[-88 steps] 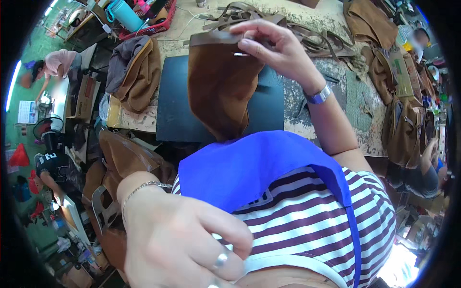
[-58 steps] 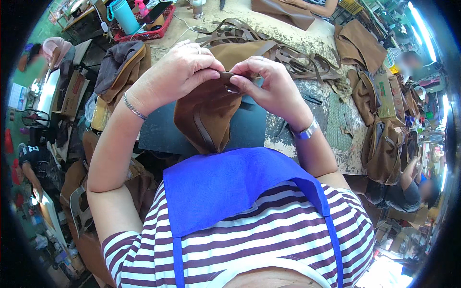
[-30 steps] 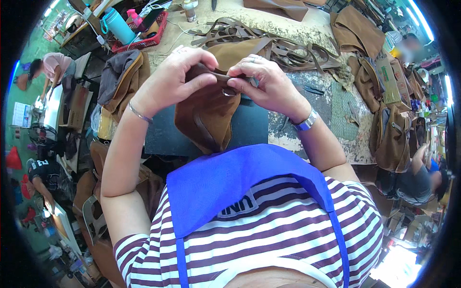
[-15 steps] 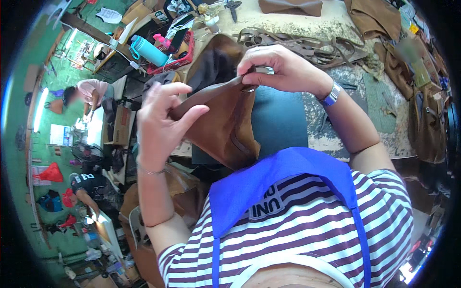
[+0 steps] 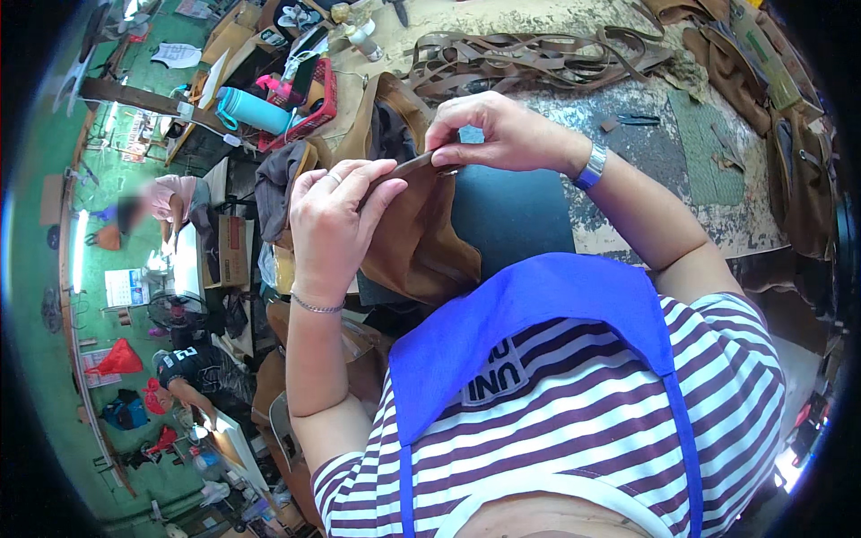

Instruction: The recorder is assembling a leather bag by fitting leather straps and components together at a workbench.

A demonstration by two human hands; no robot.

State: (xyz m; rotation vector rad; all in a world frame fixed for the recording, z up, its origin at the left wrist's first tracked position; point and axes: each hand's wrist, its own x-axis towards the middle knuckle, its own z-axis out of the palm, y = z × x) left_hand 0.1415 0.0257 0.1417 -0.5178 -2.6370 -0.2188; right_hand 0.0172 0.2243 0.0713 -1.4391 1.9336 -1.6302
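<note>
A brown leather bag (image 5: 417,238) with a dark lining hangs upright between my hands, its lower part close to my blue apron. Along its upper edge runs a narrow brown leather strap (image 5: 415,165). My left hand (image 5: 332,224) pinches one end of this strap between thumb and fingers. The thumb and forefinger of my right hand (image 5: 507,133) grip the other end, where a small metal piece shows just below the fingertips. Whether the strap is sewn to the bag cannot be made out. A dark green mat (image 5: 516,211) lies on the table beyond the bag.
Long brown straps (image 5: 538,58) lie tangled across the worn table (image 5: 619,215). A red basket (image 5: 309,117) and turquoise bottle (image 5: 256,112) stand at the far left. More leather bags (image 5: 798,193) are piled on the right. Two people work at the left, well apart from me.
My left hand was spread beside the strap; it has moved right and closed on it. The bag's upper edge is now folded narrower between my hands. My view has shifted slightly.
</note>
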